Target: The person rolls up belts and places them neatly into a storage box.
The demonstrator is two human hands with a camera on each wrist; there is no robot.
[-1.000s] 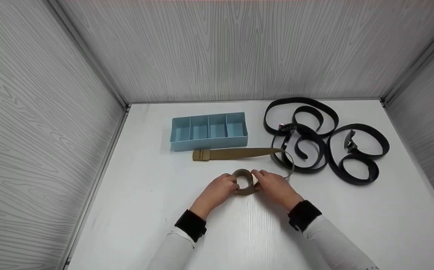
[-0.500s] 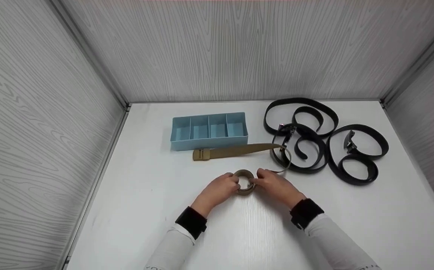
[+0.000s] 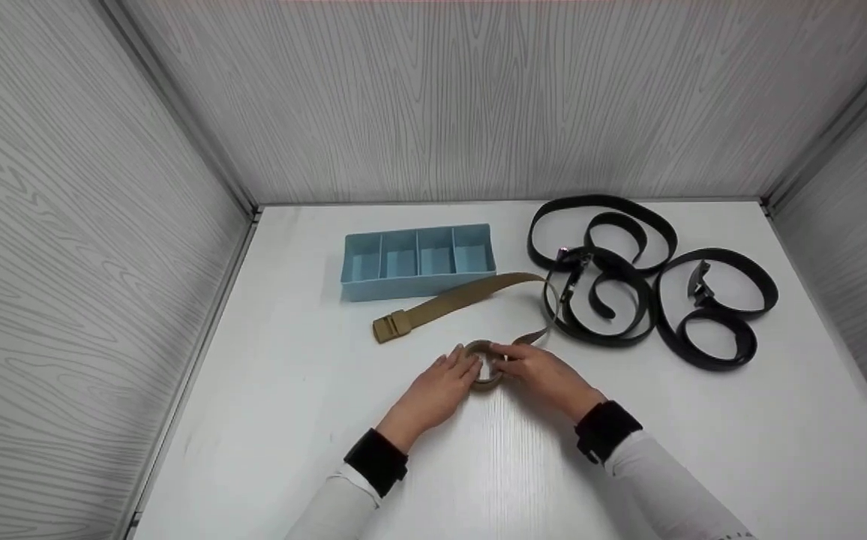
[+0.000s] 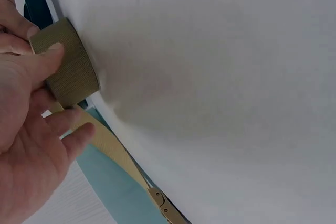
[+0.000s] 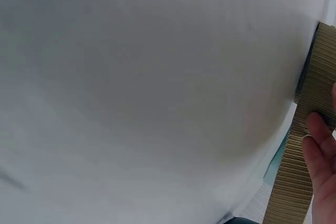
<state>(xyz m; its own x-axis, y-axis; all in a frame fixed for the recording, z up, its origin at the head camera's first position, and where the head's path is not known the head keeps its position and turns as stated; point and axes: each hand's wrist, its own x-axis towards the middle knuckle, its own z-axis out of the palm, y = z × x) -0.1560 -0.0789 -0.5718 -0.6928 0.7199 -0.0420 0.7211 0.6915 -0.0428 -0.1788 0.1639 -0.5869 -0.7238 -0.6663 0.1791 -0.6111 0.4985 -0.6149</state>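
Observation:
A tan webbing belt point(image 3: 463, 298) lies on the table, partly wound into a coil point(image 4: 68, 66). Its loose strap loops out to the right, then back left to a tan buckle point(image 3: 391, 327). My left hand point(image 3: 437, 386) holds the coil's left side; in the left wrist view its thumb lies on the outer face of the webbing, while other fingers spread below. From the right, my right hand point(image 3: 546, 375) grips the coil where the strap leaves it. In the right wrist view, right fingertips point(image 5: 317, 129) rest on the ribbed webbing.
Behind the strap stands a blue tray point(image 3: 418, 287) with several compartments. Three black belts lie to the right: one at the back point(image 3: 598, 201), one in the middle point(image 3: 606, 341) and one far right point(image 3: 711, 364). Wood-grain panels point(image 3: 433, 97) wall in the table.
The buckle has shifted left and toward me, and the strap now slants. The strap's right-hand loop has drawn in to the left. My left fingers have moved over the coil's top edge.

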